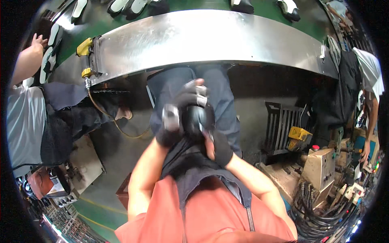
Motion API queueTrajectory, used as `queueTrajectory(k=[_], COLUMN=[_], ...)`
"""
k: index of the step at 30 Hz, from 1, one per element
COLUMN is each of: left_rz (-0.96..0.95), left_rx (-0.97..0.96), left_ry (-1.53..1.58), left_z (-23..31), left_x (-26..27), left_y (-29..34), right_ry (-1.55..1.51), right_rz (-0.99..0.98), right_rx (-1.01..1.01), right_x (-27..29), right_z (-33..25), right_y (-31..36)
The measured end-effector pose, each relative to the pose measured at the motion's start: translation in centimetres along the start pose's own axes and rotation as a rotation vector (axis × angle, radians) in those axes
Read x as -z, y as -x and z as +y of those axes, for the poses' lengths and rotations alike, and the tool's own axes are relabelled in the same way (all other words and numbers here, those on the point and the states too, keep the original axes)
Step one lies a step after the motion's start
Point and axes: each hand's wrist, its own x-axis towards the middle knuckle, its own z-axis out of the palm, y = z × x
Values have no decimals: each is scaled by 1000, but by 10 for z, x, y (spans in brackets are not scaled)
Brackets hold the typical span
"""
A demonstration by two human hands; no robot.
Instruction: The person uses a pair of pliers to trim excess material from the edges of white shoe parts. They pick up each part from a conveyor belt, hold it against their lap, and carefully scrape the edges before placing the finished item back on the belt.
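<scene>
Over the person's lap (225, 97), on the near side of the metal table (202, 38), a glossy black object (196, 118) is held between 2 gloved grips; blur hides its exact shape. The left grip (182, 99) is clamped on its left and far sides, while the right grip (221, 146) is closed on its near right side. At the table's left end hangs a yellow-and-black tool (84, 47) with a hose (97, 106). On a green surface (265, 11) along the table's far edge lie black-and-white shoes (288, 9). Far left, 1 co-worker's hand (38, 41) is near more shoe pieces (53, 34).
</scene>
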Motion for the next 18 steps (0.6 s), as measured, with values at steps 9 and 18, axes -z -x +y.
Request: queueTrajectory(k=[9,18], left_rz=[62,155], left_rx=[159,279], left_ry=[-157,492], left_z=[22,-73], left_x=[-29,11], left_y=[45,63], right_ry=[-104,-6], right_rz=[-138,-51], right_rx=[184,207], right_x=[-14,13], right_z=[53,30], right_y=[100,47])
